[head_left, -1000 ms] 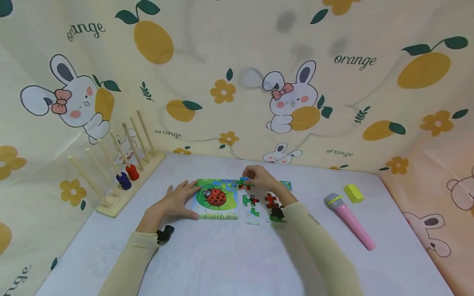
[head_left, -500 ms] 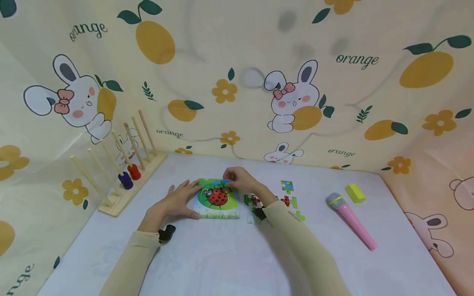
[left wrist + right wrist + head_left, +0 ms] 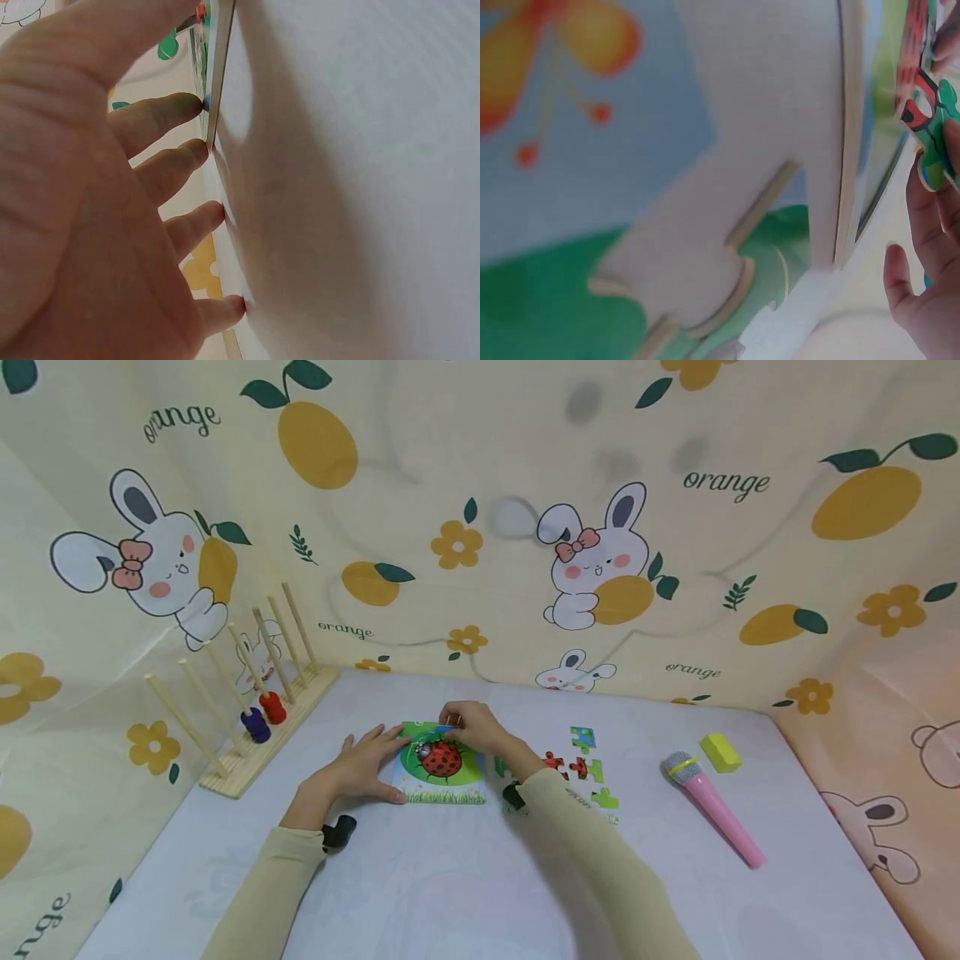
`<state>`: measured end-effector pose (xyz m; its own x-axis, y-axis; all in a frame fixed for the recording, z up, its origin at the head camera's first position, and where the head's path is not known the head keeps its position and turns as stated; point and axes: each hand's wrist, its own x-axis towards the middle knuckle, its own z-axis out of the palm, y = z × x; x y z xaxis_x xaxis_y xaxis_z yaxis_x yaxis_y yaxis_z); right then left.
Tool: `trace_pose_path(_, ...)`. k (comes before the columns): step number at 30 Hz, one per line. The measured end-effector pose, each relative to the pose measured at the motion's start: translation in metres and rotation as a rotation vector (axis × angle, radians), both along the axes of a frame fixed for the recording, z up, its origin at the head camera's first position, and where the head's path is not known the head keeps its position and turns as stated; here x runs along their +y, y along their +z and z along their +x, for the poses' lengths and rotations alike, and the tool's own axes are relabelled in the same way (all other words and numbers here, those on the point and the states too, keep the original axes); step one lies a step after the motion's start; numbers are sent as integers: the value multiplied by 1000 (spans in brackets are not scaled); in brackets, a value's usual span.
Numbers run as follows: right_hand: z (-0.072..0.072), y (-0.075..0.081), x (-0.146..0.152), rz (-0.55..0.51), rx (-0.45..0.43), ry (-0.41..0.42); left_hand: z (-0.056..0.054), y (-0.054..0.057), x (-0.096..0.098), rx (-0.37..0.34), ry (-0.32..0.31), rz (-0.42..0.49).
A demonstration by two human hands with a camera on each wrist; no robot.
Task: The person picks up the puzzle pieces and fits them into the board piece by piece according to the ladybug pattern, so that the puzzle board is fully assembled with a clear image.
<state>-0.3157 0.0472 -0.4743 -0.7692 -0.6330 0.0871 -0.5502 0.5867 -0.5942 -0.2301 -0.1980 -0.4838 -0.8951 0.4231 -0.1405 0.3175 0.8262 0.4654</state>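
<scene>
The square ladybug puzzle board (image 3: 442, 797) lies flat on the table, green and blue with a grass strip along its near edge. My left hand (image 3: 362, 770) rests at its left side, fingers spread and touching the board's edge. Over its upper right part, my right hand (image 3: 480, 732) pinches a jigsaw piece (image 3: 930, 131), green with red and black marks in the right wrist view. Loose jigsaw pieces lie right of the board, among them a blue one (image 3: 582, 738) and a red one (image 3: 578, 768). My right forearm and wrist hide part of them.
A wooden peg rack (image 3: 240, 777) with purple rings (image 3: 256, 726) and red rings (image 3: 272, 707) stands at the left. On the right lie a pink toy microphone (image 3: 716, 814) and a yellow block (image 3: 721, 752). A patterned sheet rises behind the table.
My right hand has moved left from the loose pieces to above the board, carrying a jigsaw piece. The left hand has stayed at the board's left edge.
</scene>
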Motion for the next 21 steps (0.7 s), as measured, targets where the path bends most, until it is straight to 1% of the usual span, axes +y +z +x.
trace_pose_path(3,1,-1,-2,51,60,-10,0,0,0,-3,2,-1)
trace_pose_path(7,3,1,-5,113,110,-18,0,1,1,-8,6,0)
trace_pose_path(11,5,3,-8,166,134,-36,0,2,1,-15,6,0)
trace_pose_path(15,8,6,-11,184,137,-49,-1,3,2,-21,5,2)
trace_pose_path(18,9,7,-12,197,142,-46,-1,3,2,-19,5,-4)
trace_pose_path(21,9,6,-14,231,161,-45,-1,3,1,-12,2,-5)
